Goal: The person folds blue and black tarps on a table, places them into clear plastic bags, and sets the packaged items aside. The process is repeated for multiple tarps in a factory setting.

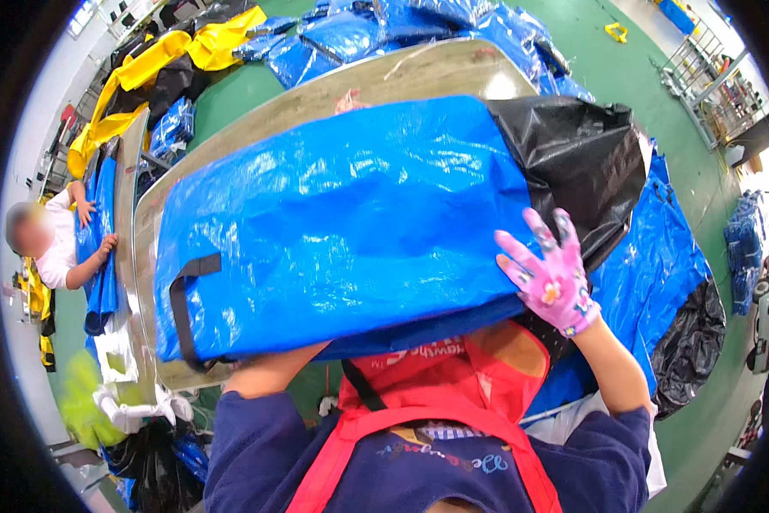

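A large blue plastic tarp bag (350, 214) lies across the table in front of me, with a black strap (183, 299) looped at its near left corner. Its right end is a section of black sheeting (572, 154). My right hand (555, 278), in a pink flowered glove, is at the bag's near right edge, where blue meets black. Its fingers are spread, and it grips nothing. My bare left forearm (273, 368) runs under the near edge of the bag; the hand itself is hidden beneath the blue sheet.
The table's rim (316, 92) shows behind the bag. Beyond it are stacked blue packages (341, 38). More blue and black sheeting (658, 256) hangs at my right. On the left, a co-worker (55, 239) handles folded blue sheeting (102, 231) near yellow sheets (128, 77).
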Action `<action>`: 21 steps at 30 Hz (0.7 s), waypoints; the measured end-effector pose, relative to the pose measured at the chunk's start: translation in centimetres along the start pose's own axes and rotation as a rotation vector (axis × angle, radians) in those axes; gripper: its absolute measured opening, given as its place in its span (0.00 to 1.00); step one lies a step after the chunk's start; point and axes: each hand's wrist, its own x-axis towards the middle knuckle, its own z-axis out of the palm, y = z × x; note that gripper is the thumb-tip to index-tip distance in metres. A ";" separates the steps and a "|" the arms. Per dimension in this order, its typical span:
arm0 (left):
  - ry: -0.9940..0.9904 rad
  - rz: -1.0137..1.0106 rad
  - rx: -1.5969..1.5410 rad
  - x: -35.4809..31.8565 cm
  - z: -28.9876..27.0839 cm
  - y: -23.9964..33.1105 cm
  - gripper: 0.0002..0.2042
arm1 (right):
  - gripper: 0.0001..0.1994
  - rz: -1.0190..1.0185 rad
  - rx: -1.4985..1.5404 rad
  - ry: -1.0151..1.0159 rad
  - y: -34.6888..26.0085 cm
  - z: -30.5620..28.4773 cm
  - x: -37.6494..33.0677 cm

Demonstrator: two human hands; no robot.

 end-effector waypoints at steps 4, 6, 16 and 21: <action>0.056 -0.036 -0.018 -1.9 0.6 0.6 0.36 | 0.10 0.078 0.148 -0.404 -2.5 2.7 -1.7; 0.034 -0.028 -0.001 -4.5 1.0 1.3 0.36 | 0.10 0.097 0.167 -0.426 -2.5 5.5 -3.0; -0.072 0.512 0.719 0.6 -2.3 4.6 0.37 | 0.33 0.131 0.368 -0.800 1.5 -2.7 4.5; -0.215 0.471 0.755 0.0 0.6 -0.5 0.37 | 0.40 0.715 -0.434 -0.014 14.9 6.2 -2.2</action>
